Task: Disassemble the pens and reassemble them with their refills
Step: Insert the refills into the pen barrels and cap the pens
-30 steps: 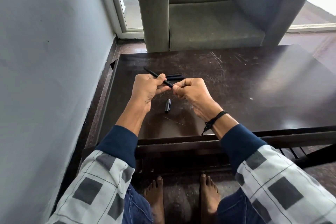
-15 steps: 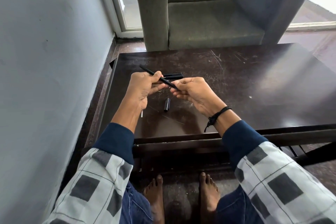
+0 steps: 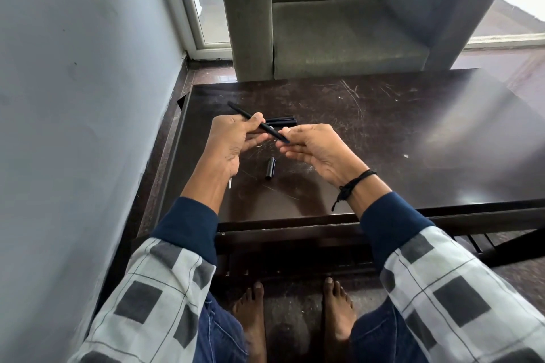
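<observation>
While I watched the head feed, the left hand [image 3: 233, 141] gripped a slim black pen [image 3: 269, 131], thumb clamped over curled fingers. The right hand [image 3: 315, 153] pinched the pen's near end between thumb and fingertips. The pen was a smooth, matte, straight stick held above the left half of the table [image 3: 398, 132], its far tip angled toward the far left corner. I counted one pen in the hands.

One short glossy pen cap [image 3: 270, 168], a stubby black tube, lay on the surface below and between the hands. A cluster of black pen parts [image 3: 281, 121] lay flat just beyond the fingers. I could not count them, as the hands hid some. One thin pale rod [image 3: 229, 182] showed beside the left wrist, mostly covered.

The table was dark brown, shiny enough to throw glare, and heavily scratched. A black cord band [image 3: 355, 183] circled the right wrist.

Past the far edge stood one grey-green armchair [image 3: 339, 32] in coarse fabric. A bluish-grey painted wall [image 3: 73, 97] ran close along the left edge. Two bare feet [image 3: 250, 309] rested on the floor below the near edge.
</observation>
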A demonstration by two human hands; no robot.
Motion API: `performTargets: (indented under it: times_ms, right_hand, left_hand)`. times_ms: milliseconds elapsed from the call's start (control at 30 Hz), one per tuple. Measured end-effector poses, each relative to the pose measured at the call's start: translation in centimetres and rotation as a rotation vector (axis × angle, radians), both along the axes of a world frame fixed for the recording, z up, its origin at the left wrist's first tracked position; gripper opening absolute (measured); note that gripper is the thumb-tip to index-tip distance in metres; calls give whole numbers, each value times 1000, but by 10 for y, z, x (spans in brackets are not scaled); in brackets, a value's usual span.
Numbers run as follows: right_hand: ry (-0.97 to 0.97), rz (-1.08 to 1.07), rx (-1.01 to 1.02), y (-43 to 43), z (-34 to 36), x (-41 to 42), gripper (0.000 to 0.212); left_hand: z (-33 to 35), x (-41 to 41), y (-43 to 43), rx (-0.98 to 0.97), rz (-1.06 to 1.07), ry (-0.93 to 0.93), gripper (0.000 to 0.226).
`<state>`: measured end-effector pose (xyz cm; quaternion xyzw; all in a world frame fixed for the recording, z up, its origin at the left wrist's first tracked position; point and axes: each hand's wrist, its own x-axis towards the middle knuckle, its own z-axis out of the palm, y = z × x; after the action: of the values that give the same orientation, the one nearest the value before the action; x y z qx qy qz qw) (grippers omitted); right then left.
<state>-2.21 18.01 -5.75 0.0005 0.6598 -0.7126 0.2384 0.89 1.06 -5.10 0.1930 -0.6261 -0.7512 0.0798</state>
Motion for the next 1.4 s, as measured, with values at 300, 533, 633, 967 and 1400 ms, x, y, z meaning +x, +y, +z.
performTargets:
  times_ms: [300, 533, 633, 967, 1400]
  right_hand:
    - [15, -24, -1, 1, 1, -2, 9]
    - [0, -1, -25, 1, 3, 2, 4]
    - [23, -15, -28, 0, 4, 2, 2]
    - [28, 4, 22, 0, 3, 3, 4]
    - [35, -19, 52, 0, -1, 0, 7]
  left_hand:
    - [-1, -1, 0, -8, -11, -20, 14]
    - [-1, 0, 1, -9, -16, -15, 16]
    - [-2, -1, 1, -16, -11, -18, 17]
    - [-2, 0, 2, -12, -23, -12, 15]
    - [-1, 2, 2, -13, -38, -12, 16]
